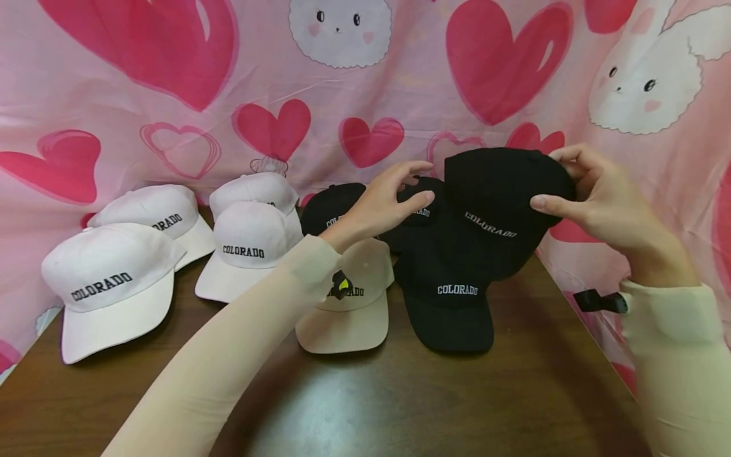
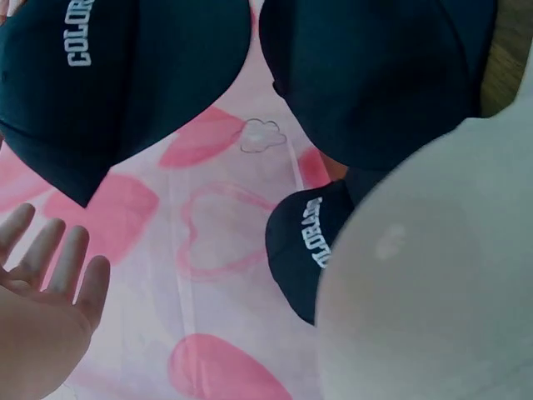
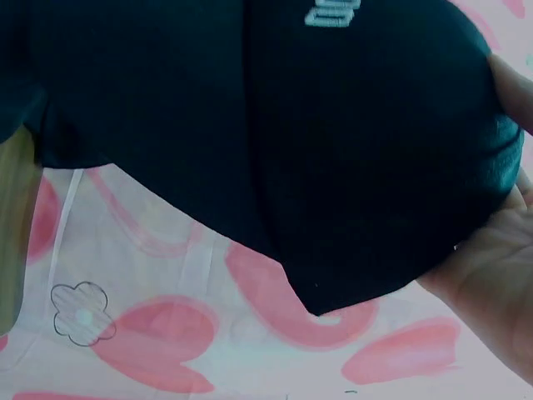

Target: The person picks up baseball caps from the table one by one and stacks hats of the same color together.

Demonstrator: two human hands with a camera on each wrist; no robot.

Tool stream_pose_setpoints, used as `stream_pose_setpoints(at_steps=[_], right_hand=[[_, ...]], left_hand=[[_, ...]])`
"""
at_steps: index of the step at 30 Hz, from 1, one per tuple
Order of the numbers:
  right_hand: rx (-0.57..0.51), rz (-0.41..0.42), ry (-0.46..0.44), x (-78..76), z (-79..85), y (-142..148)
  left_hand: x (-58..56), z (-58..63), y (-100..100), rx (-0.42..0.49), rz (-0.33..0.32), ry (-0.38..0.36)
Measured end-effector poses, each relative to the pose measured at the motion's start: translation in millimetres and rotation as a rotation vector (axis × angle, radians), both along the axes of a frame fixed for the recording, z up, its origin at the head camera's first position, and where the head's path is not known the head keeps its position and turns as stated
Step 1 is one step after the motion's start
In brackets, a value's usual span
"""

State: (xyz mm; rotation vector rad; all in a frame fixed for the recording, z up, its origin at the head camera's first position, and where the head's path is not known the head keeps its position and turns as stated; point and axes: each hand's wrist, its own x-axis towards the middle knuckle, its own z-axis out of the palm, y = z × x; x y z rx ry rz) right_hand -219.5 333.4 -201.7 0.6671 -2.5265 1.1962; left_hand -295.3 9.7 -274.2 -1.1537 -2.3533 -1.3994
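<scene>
At two o'clock, a raised black cap (image 1: 502, 184) is pinched by its crown in the right hand (image 1: 610, 203); the left hand (image 1: 384, 200) is held loosely spread near the centre; the brown table (image 1: 365, 406) is exposed at six o'clock, bounded at four by pink cloth (image 1: 419, 89).

"colorado" marks white baseball caps (image 1: 111, 260) toward the desk's (image 1: 400, 406) left edge, black baseball caps (image 1: 457, 311) toward its right; a beige baseball cap (image 1: 342, 324) shows "ado".

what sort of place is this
Probably an improvised indoor tabletop set-up: a brown table, a pink heart-print cloth hung behind it, and several COLORADO caps set out on top.
</scene>
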Motion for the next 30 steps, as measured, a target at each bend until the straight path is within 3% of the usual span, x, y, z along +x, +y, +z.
stream_pose_setpoints(at_steps=[7, 9, 15, 22, 30], right_hand=[[-0.170, 0.336, -0.191, 2.8, -3.7, -3.3], [-0.163, 0.368, -0.217, 3.7, -5.6, -4.8], [-0.072, 0.383, -0.255, 3.7, -12.5, -7.6], [-0.026, 0.391, -0.282, 1.8, -14.8, -8.7], [-0.029, 0.456, -0.314, 0.6, -17.3, -9.9]], left_hand=[[2.5, 8.0, 12.8, -0.023, -0.031, 0.059], [3.8, 9.2, 15.7, -0.029, -0.052, 0.055], [8.6, 8.3, 20.9, -0.047, -0.140, -0.017], [15.3, 7.3, 23.8, -0.080, -0.196, -0.067], [40.4, 23.5, 14.4, -0.066, -0.293, -0.233]])
